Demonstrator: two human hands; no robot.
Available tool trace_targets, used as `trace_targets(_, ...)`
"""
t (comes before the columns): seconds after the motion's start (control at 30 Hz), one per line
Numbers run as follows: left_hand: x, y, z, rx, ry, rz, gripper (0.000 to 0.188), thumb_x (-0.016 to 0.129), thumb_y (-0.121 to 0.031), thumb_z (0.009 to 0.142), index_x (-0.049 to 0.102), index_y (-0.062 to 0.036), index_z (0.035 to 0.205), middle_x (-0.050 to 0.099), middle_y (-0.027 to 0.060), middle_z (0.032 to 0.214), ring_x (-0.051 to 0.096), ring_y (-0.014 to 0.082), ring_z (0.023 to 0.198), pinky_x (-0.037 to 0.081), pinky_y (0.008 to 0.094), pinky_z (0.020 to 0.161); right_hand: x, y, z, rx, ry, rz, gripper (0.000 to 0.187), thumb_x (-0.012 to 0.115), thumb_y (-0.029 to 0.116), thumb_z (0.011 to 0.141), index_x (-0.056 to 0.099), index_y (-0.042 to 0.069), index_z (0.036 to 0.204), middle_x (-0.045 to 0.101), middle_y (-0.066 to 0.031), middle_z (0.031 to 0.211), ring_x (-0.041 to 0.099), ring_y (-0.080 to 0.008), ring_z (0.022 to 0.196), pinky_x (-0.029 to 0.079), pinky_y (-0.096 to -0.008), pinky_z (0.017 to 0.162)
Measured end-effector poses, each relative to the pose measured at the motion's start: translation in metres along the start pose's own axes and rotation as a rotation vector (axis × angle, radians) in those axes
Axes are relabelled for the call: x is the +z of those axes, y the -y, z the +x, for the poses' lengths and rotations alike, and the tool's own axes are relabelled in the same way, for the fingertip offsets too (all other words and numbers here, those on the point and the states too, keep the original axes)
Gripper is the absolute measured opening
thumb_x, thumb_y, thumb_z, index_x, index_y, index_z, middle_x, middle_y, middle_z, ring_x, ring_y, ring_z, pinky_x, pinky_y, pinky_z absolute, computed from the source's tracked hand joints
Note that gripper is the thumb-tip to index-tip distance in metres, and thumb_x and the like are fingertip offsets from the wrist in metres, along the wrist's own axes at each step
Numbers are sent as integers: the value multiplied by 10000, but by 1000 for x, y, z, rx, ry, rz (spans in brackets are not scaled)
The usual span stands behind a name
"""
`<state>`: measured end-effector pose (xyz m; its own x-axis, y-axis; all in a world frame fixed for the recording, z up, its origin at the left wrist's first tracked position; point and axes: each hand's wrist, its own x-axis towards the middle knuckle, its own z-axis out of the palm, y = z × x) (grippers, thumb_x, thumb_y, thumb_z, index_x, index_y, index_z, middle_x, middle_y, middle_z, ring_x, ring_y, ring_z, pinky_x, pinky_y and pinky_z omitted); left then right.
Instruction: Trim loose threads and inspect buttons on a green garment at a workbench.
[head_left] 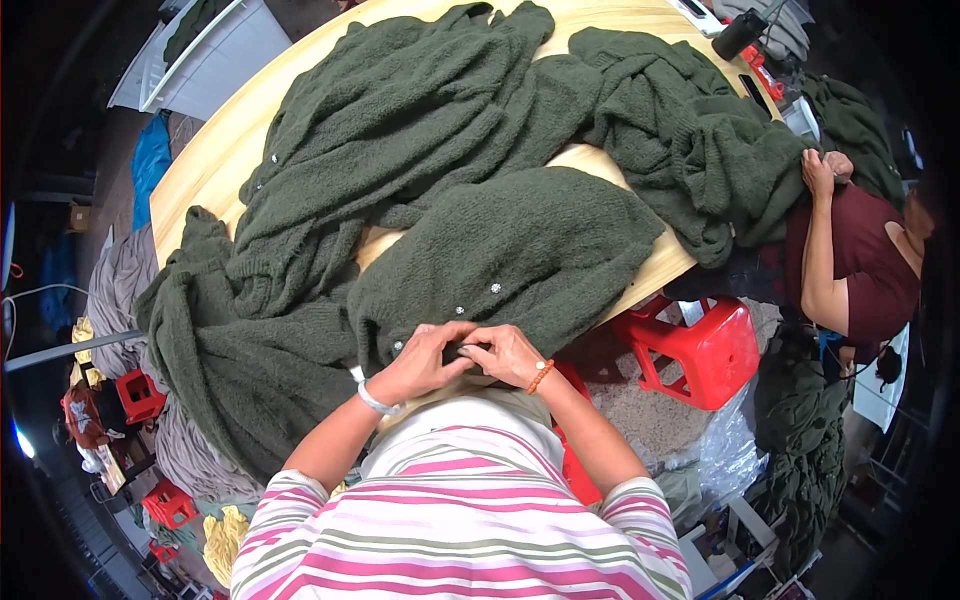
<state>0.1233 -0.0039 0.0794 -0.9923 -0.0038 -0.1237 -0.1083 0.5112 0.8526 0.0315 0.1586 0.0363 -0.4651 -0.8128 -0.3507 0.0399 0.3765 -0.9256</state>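
A dark green knitted cardigan lies on the wooden table right in front of me, its lower edge by my body. Shiny round buttons run in a line along it. My left hand pinches the near edge of the cardigan with bent fingers. Close beside it, my right hand is closed on the same edge, thumb and fingertips together. A bit of dark fabric shows between the two hands; the exact spot under the fingertips is hidden.
More dark green knitwear is heaped over the wooden table. At the right, a co-worker in a maroon top handles another green garment. A red plastic stool stands below the table's right edge. Grey garments are piled at the left.
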Motion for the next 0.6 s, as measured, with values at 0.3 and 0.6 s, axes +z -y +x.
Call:
trace_targets(0.3, -10, 42, 3, -310, 282, -363, 224, 715, -120, 781, 546, -2, 692, 477, -26, 577, 380, 54, 581, 324, 275, 507, 2, -6, 4, 300, 35, 438, 172, 688, 190, 867, 692, 20, 845, 584, 12, 650, 494, -32, 523, 370, -196, 457)
trace_targets(0.6, -14, 38, 3, -428, 315, -478, 235, 718, -115, 788, 539, -40, 656, 439, -81, 576, 356, 21, 561, 282, 252, 489, -5, -9, 6, 332, 114, 691, 206, 680, 208, 885, 637, 18, 952, 593, 26, 695, 507, -31, 550, 375, -186, 461)
